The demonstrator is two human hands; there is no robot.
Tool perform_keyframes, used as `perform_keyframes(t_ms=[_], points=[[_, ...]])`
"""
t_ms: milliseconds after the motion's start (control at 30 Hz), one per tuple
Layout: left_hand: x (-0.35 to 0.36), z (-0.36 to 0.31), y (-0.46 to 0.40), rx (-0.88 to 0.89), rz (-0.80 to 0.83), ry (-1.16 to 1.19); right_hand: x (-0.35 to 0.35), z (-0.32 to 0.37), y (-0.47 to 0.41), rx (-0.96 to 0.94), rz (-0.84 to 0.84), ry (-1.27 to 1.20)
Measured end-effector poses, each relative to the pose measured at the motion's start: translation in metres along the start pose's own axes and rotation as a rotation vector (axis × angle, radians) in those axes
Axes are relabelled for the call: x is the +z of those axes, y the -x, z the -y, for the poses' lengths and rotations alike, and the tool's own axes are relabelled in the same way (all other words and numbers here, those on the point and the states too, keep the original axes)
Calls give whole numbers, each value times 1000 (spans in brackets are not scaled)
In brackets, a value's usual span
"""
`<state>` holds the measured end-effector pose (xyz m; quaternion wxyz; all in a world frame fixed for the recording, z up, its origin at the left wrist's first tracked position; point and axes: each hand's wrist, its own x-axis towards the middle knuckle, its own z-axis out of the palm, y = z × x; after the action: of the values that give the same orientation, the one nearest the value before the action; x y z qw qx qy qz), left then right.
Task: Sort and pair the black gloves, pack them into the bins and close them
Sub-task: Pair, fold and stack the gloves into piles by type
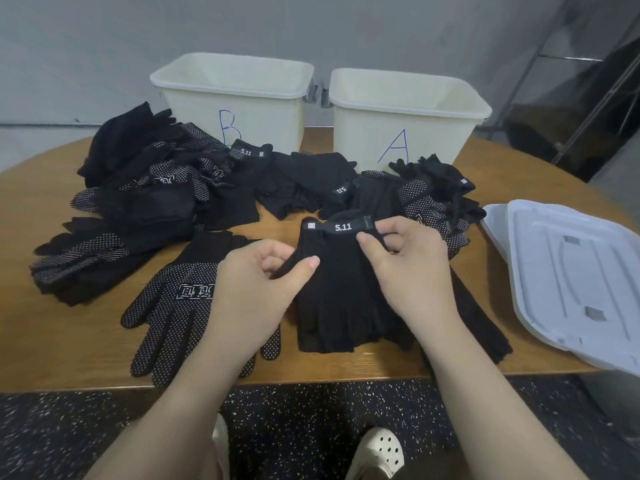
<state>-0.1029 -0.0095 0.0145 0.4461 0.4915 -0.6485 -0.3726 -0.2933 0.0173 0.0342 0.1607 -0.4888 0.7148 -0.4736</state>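
Wooden table (86, 355), grey wall behind | my left hand (258, 282) pinches the fingerless glove (341, 299) by its edge, my right hand (403, 268) its cuff, squaring it for pairing | bin B (235, 98) and bin A (408, 112) open, lids (571, 271) aside for filling.

A single head-worn camera supplies the only view. It looks forward and steeply down over the near edge of the wooden table (86, 358), close enough that both forearms enter from the bottom of the frame. The wide-angle lens bows the table edge and tilts the two bins (239, 109) at the far side. The floor (311, 410) and the wearer's shoes (381, 448) show below the table edge. The far right background is dim, possibly shelving.
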Motion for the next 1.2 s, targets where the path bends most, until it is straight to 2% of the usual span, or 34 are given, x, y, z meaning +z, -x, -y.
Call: perform_keyframes(t_ms=[100,300,667,1067,1200], points=[[0,4,-2,18,-40,-167,10,-5,-2,-41,-13,140],[1,9,-5,3,-38,-334,19,-11,-3,-53,15,244],[5,17,-7,-78,11,-431,25,-14,7,-43,112,392],[14,17,2,113,25,-631,31,-14,15,-91,99,472],[8,9,0,438,31,-697,29,-15,15,-81,101,456]])
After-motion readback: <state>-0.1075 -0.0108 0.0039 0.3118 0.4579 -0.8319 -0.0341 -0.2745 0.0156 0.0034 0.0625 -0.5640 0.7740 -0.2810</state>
